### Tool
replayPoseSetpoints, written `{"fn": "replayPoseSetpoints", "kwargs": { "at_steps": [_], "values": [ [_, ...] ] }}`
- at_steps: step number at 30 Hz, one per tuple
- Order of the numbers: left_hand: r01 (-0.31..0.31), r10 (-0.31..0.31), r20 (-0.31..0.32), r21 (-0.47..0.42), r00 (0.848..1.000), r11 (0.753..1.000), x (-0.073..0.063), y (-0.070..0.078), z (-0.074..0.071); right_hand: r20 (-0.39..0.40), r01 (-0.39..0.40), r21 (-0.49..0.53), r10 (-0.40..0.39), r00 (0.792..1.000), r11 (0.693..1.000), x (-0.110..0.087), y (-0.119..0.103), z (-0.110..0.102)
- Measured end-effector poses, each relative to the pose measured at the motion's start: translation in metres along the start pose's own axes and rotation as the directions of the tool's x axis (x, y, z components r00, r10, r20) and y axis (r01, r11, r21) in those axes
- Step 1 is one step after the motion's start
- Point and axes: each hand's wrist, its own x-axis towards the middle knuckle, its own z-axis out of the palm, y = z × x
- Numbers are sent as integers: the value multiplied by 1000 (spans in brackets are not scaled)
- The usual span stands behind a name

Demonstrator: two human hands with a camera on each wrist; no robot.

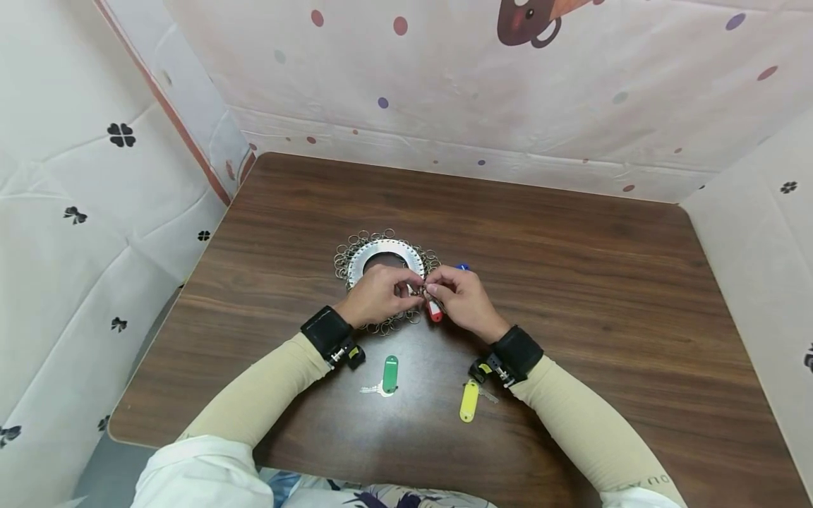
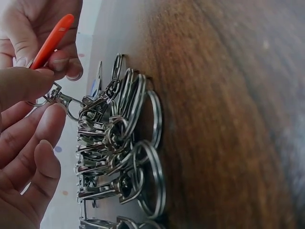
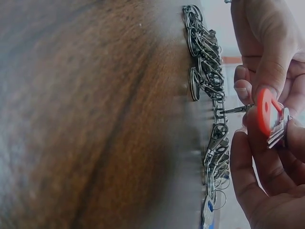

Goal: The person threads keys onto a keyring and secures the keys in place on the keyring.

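Note:
Both hands meet over the near right side of a silver ring holder (image 1: pixel 354 268), which is hung all round with metal swivel clasps and split rings (image 2: pixel 148 179). My left hand (image 1: pixel 381 293) pinches one swivel clasp (image 2: pixel 59 98) between thumb and fingers, still linked to the holder. Close against it, my right hand (image 1: pixel 466 296) pinches a red key tag (image 3: pixel 265 114) and its silver key (image 3: pixel 280 129). The tag hangs below the fingertips in the head view. Fingers partly hide the split ring between them.
A green key tag (image 1: pixel 390 374) with a silver key lies on the brown wooden table (image 1: pixel 571 282) nearer the body. To its right is a yellow key tag (image 1: pixel 468 402) with a key. A blue tag (image 1: pixel 462 267) shows behind the right hand. Patterned sheets surround the table.

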Motion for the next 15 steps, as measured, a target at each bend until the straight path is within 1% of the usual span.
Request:
{"fn": "replayPoseSetpoints", "kwargs": {
  "at_steps": [4,9,15],
  "values": [
    [-9,9,2,15,1000,1000,0,1,0,0,21,-4,-21,1000,1000,-1,0,0],
    [-19,19,3,13,1000,1000,-1,2,1,4,42,-10,-42,999,999,-2,1,0],
    [-15,15,-1,-3,1000,1000,-1,1,3,-7,34,-15,-34,999,999,-3,0,0]
  ]
}}
